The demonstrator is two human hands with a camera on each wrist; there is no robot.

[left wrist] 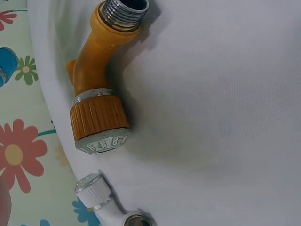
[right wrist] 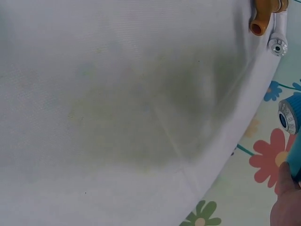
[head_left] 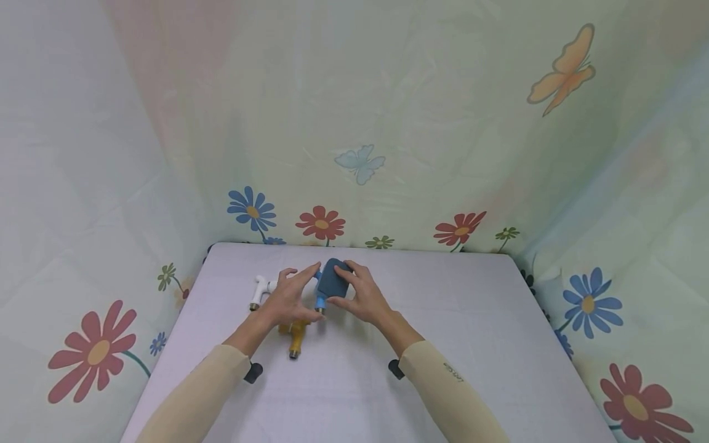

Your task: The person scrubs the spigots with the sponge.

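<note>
My left hand (head_left: 290, 298) holds a blue tap (head_left: 320, 303) by its ends, thumb near the metal thread and forefinger up by the knob. In the right wrist view the tap's ribbed blue knob (right wrist: 290, 114) shows at the right edge. A dark blue, rounded, flat pad (head_left: 332, 280) lies over the tap's middle and hides it. Fingers and thumb of my right hand (head_left: 365, 296) grip that pad. Under my left hand a yellow-orange tap (head_left: 296, 338) lies on the table; a white tap (head_left: 258, 291) lies beyond my left wrist.
A white cloth covers the table (head_left: 471, 320). Flower-printed sheeting (head_left: 410, 197) hangs around the back and both sides. Black wrist devices (head_left: 253, 373) sit under both forearms.
</note>
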